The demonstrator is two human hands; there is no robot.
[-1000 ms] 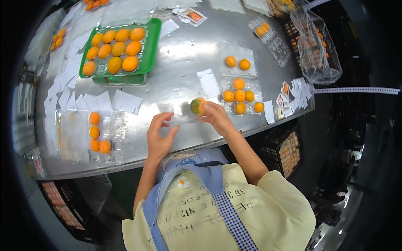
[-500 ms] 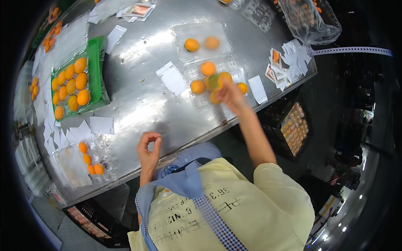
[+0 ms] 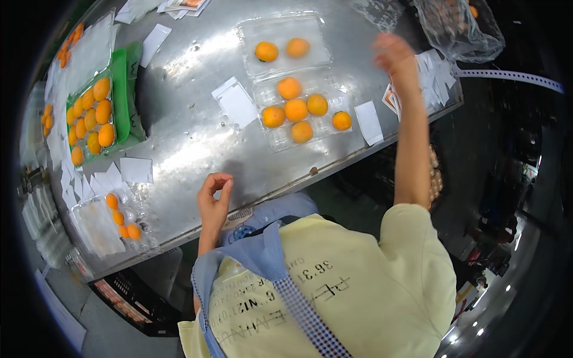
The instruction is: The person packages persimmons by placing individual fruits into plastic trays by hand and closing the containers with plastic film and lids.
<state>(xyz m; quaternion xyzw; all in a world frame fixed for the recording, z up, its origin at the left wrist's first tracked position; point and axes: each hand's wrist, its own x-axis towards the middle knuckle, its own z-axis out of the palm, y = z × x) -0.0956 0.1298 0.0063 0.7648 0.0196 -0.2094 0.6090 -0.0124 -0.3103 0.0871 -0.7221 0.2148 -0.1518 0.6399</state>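
**Shiny metal table [image 3: 191,107] in a dim workroom**

The table's silvery top catches bright patches of reflected light, strongest near its front edge [image 3: 334,168], which runs on a slant across the view. A pale perforated strip [image 3: 516,78] reaches outward from the right-hand corner. Below the table's lower left end, a black slatted crate [image 3: 140,307] stands on a grey floor [image 3: 98,322], near a long pale blue-white strip [image 3: 59,313]. The right side of the room falls into deep shadow, its contents too dark to make out, with small white lights [image 3: 480,332] dotted towards the bottom.
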